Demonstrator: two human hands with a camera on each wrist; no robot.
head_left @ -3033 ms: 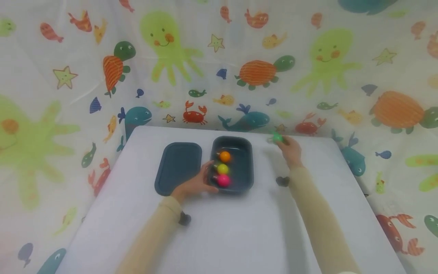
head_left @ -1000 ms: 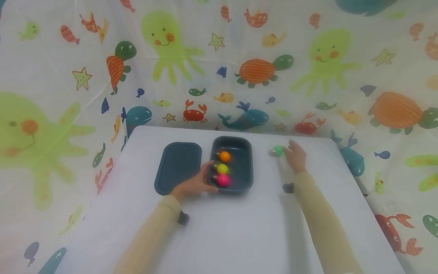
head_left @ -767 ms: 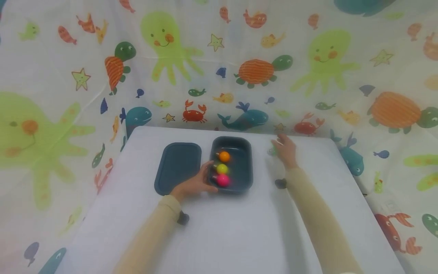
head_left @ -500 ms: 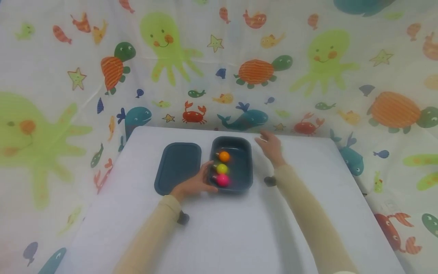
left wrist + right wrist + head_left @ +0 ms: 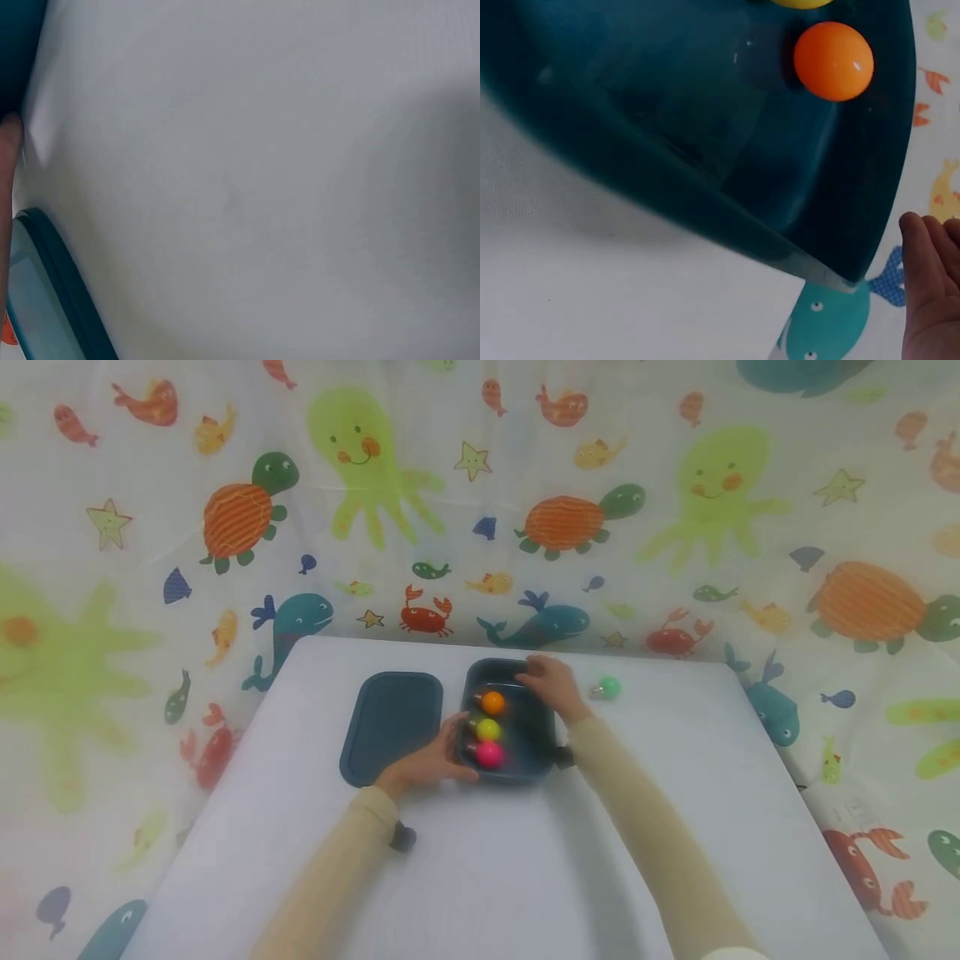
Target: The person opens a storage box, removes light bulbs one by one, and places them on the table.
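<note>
A dark teal plastic box [image 5: 534,727] stands on the table with an orange light bulb [image 5: 492,702], a yellow one and a pink light bulb [image 5: 490,754] along its left side. My left hand [image 5: 427,762] holds the box's near left corner, fingers along the left wall and thumb at the front. At the far right corner, my right hand [image 5: 553,685] reaches over the rim. In the right wrist view its fingers [image 5: 924,262] extend straight beside the box wall, with nothing seen in them. A green light bulb [image 5: 611,687] lies on the table to the right.
The matching lid [image 5: 393,727] lies flat left of the box, and its edge shows in the left wrist view. A white cloth covers the table [image 5: 480,877]. Behind hangs a curtain [image 5: 465,527] printed with sea animals.
My right hand has put the green bulb down on the table, let go, and moved left to the box's far right corner. The left hand and box have stayed still.
</note>
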